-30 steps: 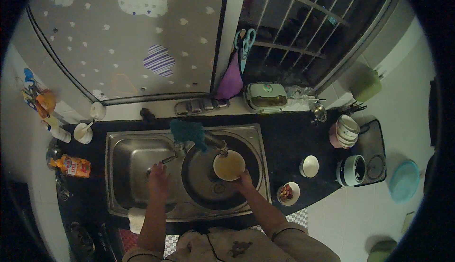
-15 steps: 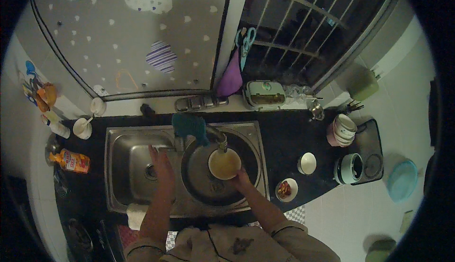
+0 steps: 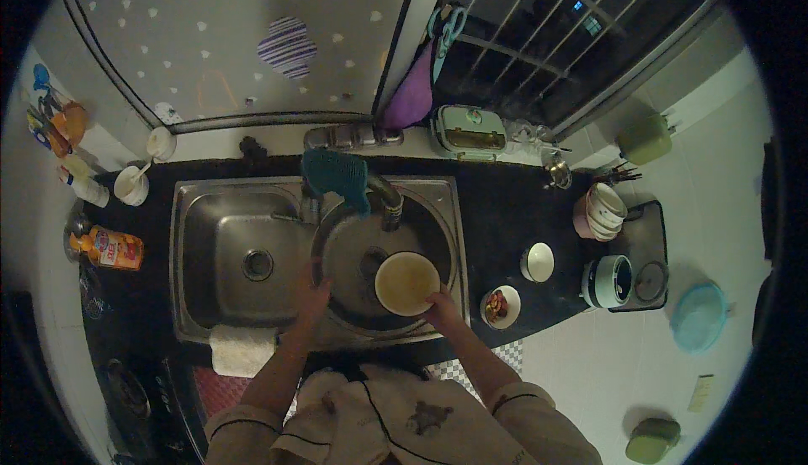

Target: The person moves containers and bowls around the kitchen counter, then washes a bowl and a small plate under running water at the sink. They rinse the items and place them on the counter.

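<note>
Grasping bowl point(image 3: 407, 280), right hand point(image 3: 441, 310) angled inward, left hand point(image 3: 312, 294) apart

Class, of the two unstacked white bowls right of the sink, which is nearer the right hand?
The bowl holding reddish-brown pieces stands nearer the right hand; the other bowl, farther off, shows no such pieces.

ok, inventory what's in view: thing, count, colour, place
Double sink: 1, steel, centre
Counter: 1, black, around sink
Held bowl: 1, pale, over sink
Tap: 1, grey, sink's back
Cloth: 1, teal, on tap
Towel: 1, cream, sink's front edge
Bottle: 1, orange, counter left
Container: 1, white, counter's back left
Small bowls: 2, white, right of sink
Stacked bowls: several, white and pink, counter right
Lidded box: 1, green, window ledge
Basin: 1, blue, far right
Left hand: 1, bare, at sink middle
Right hand: 1, bare, holding bowl
</note>
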{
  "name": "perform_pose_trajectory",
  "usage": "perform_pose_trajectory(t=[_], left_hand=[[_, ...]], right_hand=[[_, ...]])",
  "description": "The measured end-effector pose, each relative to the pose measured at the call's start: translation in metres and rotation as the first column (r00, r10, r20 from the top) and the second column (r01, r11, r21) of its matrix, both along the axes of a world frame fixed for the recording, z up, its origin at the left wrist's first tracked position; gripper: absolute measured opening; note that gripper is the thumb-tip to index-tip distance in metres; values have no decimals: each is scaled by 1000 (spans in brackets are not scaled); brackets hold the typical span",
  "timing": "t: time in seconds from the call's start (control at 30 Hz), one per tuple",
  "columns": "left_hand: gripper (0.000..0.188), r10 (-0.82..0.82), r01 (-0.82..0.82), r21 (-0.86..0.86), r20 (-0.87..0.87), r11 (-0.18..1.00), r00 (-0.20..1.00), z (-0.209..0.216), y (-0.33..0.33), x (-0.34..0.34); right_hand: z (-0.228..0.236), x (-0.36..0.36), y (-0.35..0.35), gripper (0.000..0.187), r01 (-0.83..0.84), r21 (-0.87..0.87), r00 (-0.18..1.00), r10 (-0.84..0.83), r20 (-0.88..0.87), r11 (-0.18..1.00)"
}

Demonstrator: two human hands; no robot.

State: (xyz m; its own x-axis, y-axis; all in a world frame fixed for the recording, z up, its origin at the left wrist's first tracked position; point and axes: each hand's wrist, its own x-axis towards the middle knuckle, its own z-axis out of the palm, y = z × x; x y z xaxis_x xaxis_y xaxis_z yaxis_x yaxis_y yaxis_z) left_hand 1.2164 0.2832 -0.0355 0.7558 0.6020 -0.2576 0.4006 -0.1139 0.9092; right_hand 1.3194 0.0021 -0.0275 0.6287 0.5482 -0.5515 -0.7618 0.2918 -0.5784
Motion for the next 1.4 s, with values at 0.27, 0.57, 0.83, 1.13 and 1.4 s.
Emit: perform_pose_trajectory(t=[0.27,0.57,0.83,1.13,1.4], left_hand=[[37,-233,227,-75,-77,971,969,26,-36,-19],[24,-195,235,-369,142,899,970,-42,-47,-26],[22,-150,4,-785,-114,619,982,-64,-69,26],[23,-162,-45,-800,-176,598,971,-30,-80,46],[18,-160,117,-908,57,402,986,-46,-74,48]], right_hand=[[39,-22,-10,64,4,-296,999,7,35,955],[58,-35,-16,65,58,-329,998,-53,25,942],[65,-34,-22,59,72,-399,997,-54,56,914],[79,-29,-15,57,42,-526,994,18,108,850],[81,-25,-11,56,17,-532,989,64,133,847]])
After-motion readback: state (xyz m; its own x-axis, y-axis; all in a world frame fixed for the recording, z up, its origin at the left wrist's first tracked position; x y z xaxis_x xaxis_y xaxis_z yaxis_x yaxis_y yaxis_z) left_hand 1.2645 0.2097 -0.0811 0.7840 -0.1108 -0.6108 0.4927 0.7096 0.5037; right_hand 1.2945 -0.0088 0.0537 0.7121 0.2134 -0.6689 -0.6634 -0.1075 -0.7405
